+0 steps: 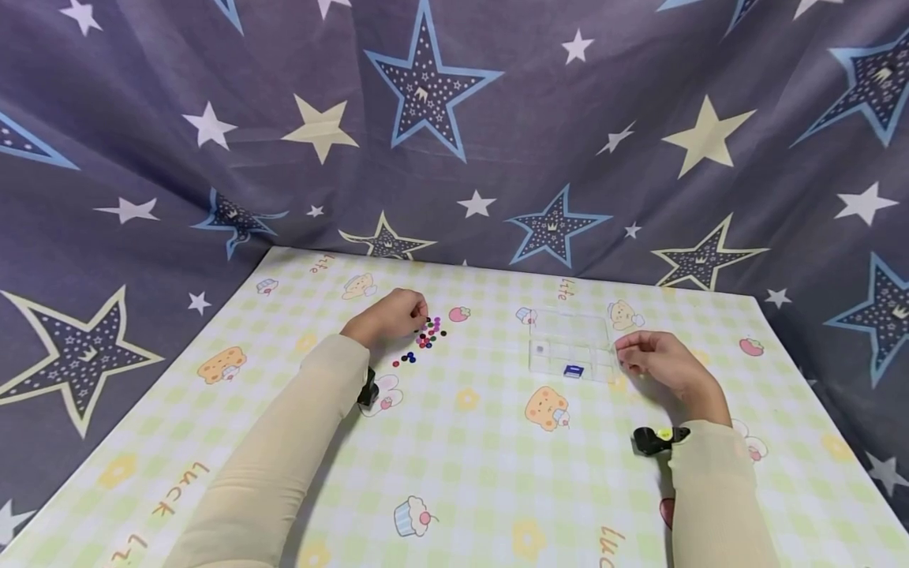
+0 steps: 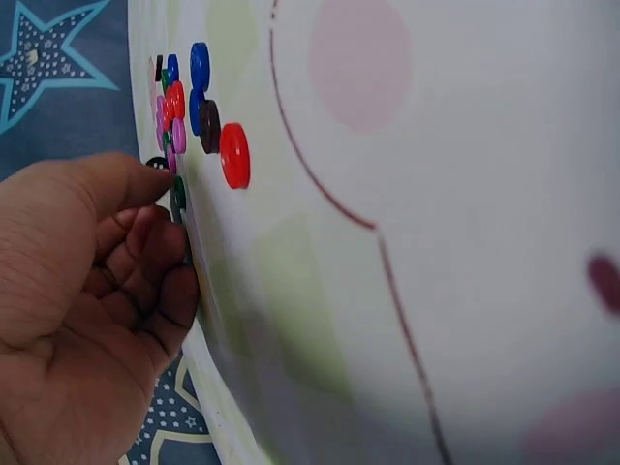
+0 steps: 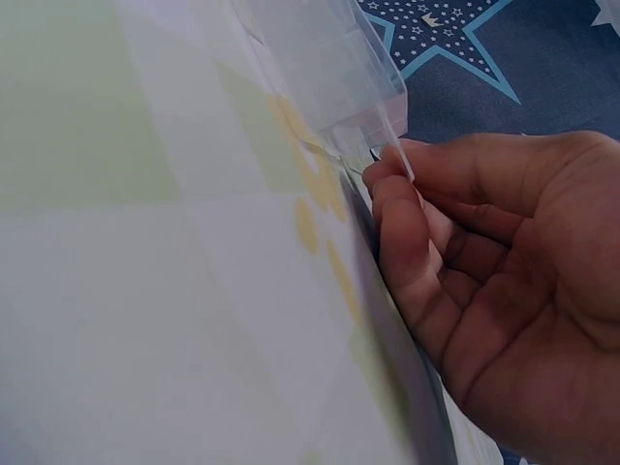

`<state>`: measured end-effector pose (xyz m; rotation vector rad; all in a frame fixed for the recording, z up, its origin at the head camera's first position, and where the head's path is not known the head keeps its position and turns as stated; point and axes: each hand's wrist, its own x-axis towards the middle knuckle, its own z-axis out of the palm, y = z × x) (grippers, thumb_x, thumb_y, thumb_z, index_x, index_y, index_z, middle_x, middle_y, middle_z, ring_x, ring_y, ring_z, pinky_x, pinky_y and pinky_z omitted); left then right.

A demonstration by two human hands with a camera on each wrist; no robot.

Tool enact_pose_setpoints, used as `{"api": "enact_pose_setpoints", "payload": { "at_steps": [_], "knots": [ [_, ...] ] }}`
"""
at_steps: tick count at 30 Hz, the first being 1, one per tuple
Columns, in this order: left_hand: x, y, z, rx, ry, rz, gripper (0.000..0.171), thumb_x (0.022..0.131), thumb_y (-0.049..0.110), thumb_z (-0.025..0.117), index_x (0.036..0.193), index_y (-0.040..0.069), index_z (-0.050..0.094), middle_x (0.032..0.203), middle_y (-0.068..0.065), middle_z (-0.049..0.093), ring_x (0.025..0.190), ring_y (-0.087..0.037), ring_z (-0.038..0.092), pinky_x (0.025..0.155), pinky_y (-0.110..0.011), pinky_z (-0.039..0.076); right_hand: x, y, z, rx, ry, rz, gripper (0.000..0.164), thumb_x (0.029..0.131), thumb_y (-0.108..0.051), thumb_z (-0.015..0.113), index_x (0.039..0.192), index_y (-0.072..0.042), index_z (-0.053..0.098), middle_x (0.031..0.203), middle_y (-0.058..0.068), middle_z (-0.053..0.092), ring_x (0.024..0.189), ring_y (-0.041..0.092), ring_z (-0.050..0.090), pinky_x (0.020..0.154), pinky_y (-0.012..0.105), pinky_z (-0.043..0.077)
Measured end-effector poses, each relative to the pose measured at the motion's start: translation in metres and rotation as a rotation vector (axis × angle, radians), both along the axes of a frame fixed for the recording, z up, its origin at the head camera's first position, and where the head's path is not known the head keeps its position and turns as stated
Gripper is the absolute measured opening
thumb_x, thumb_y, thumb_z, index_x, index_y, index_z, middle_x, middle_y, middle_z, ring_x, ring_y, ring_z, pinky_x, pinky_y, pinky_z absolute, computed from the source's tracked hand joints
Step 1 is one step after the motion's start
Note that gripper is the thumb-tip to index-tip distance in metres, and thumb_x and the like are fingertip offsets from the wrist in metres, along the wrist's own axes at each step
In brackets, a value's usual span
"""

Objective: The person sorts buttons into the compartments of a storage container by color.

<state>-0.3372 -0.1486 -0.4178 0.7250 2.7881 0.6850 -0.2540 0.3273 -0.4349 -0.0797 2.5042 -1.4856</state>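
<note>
Small round buttons (image 1: 429,341) in red, blue, green, purple and black lie in a loose cluster on the table. At its far left edge is my left hand (image 1: 392,314), fingers curled. In the left wrist view, its thumb and finger pinch a black button (image 2: 157,164), mostly hidden by the thumb. A red button (image 2: 235,156) lies nearest that camera. To the right, a clear plastic compartment box (image 1: 568,347) lies with its lid folded back. My right hand (image 1: 663,363) pinches the box's right edge between thumb and fingers, as the right wrist view also shows.
A checked tablecloth (image 1: 469,465) with printed cartoons covers the table. Inside the box's front part is a small blue piece (image 1: 574,371). Behind the table's far edge hangs a dark curtain (image 1: 497,134) with stars. Each wrist wears a black camera band (image 1: 368,388).
</note>
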Motion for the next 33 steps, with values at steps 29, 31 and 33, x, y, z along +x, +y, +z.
{"api": "enact_pose_setpoints", "payload": {
  "at_steps": [29,31,33],
  "knots": [
    [-0.003,0.022,0.007,0.126,0.108,-0.076,0.010,0.099,0.004,0.057,0.098,0.003,0.067,0.086,-0.005,0.062,0.072,-0.016,0.053,0.073,-0.034,0.047,-0.002,0.000,-0.002,-0.017,-0.008,-0.002,0.029,0.103,-0.007,0.057,0.126,0.010,0.058,0.092,0.005,0.064,0.076,0.014,0.056,0.064,0.028,0.046],
    [-0.002,0.028,0.008,0.136,0.097,-0.088,0.011,0.099,0.004,0.057,0.099,0.003,0.067,0.085,-0.005,0.061,0.070,-0.016,0.052,0.072,-0.033,0.046,-0.002,0.001,-0.002,-0.010,-0.009,-0.008,0.028,0.103,-0.007,0.057,0.125,0.010,0.058,0.092,0.004,0.065,0.077,0.014,0.056,0.065,0.028,0.046],
    [-0.001,0.035,0.008,0.149,0.077,-0.102,0.011,0.100,0.005,0.056,0.099,0.003,0.067,0.085,-0.006,0.061,0.067,-0.016,0.050,0.070,-0.033,0.046,-0.001,0.000,-0.001,-0.007,-0.010,-0.014,0.027,0.103,-0.007,0.057,0.124,0.009,0.059,0.092,0.004,0.065,0.077,0.014,0.057,0.065,0.028,0.047]
  ]
}}
